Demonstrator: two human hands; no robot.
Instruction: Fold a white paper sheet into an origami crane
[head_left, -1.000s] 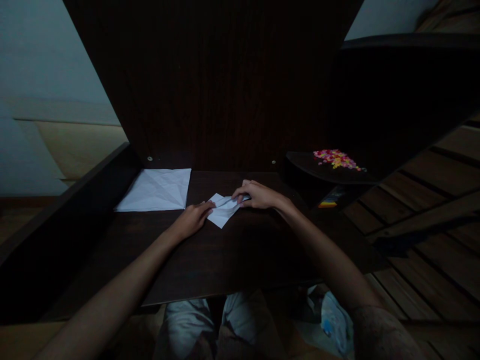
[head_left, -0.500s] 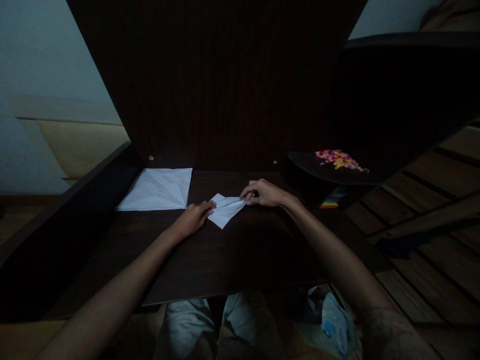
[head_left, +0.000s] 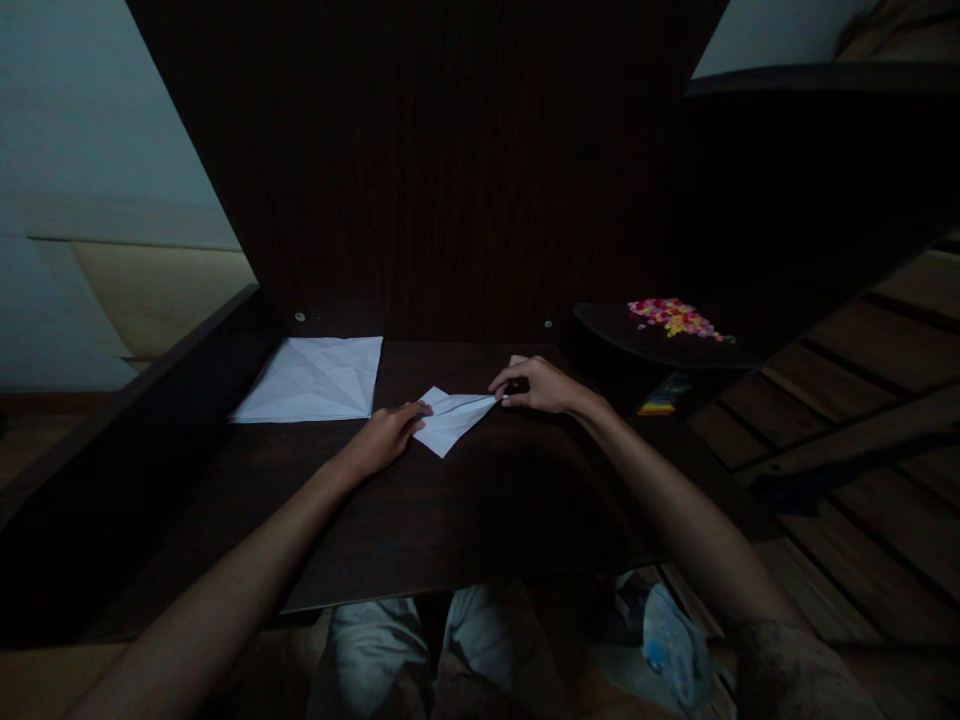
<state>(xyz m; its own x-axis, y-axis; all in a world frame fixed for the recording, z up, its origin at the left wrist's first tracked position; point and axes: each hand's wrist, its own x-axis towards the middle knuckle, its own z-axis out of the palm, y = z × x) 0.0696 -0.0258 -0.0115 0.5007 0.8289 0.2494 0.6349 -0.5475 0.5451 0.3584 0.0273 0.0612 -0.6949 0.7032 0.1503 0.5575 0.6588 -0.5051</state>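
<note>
Left hand [head_left: 390,436] low on the table [head_left: 405,540], with bent, fairly close-set fingers and their tips on the left end of the folded white paper [head_left: 456,418]; cannot tell whether pinching or only pressing. Best to press that end flat and firm, without slipping. Near the middle of the table, one small piece of folded work, blunt and cornered at the left, narrowing to a point at the right, with a dark slit along the upper part. Line up the edges along that slit before bearing down, then smooth outward, slowly. Right hand [head_left: 541,388] half curled, with thumb and forefinger closed on the narrow tip. Pinch lightly there, so as not to skew or tear the point.

Far left, a pale wall [head_left: 82,130], then a dark side board [head_left: 150,400] along the table. Next, a stack of white paper [head_left: 319,378], creased on top, lying flat just beyond the left hand. Behind, a tall dark back board [head_left: 450,170]; below the near edge, light trousers [head_left: 379,645]. Further right, a rounded shelf [head_left: 600,325] bearing small pink, red and yellow pieces [head_left: 675,317], too small to name. Lower right, a pale bag [head_left: 679,640], apparently plastic; beyond, brown wooden slats [head_left: 885,380]. Dim light throughout.
</note>
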